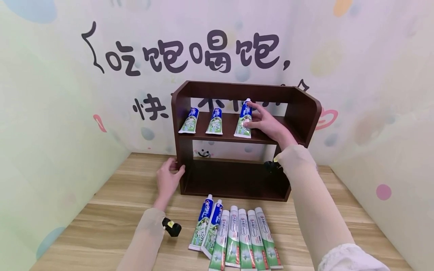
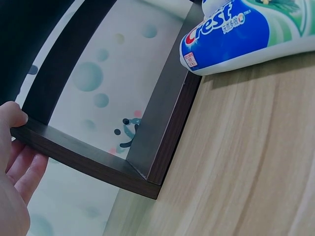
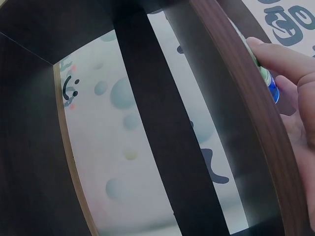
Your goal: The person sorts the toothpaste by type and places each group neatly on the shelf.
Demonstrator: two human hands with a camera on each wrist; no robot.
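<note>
A dark brown two-level shelf (image 1: 234, 140) stands on the wooden table. On its upper board, my right hand (image 1: 268, 122) pinches a blue and green toothpaste tube (image 1: 244, 120), cap toward the back. Left of it, two matching tubes, one at the far left (image 1: 190, 121) and one nearer the middle (image 1: 215, 122), lie apart from each other. My left hand (image 1: 168, 178) grips the shelf's left side panel low down; the left wrist view shows its thumb (image 2: 15, 114) and fingers on either side of the edge. In the right wrist view, the upper board hides most of the held tube.
In front of the shelf, two blue and green tubes (image 1: 205, 222) lie beside several white and green tubes (image 1: 242, 237) in a fanned row. The shelf's lower board (image 1: 230, 180) holds nothing visible. Patterned walls (image 1: 373, 113) enclose the table (image 1: 115, 210) behind and on both sides.
</note>
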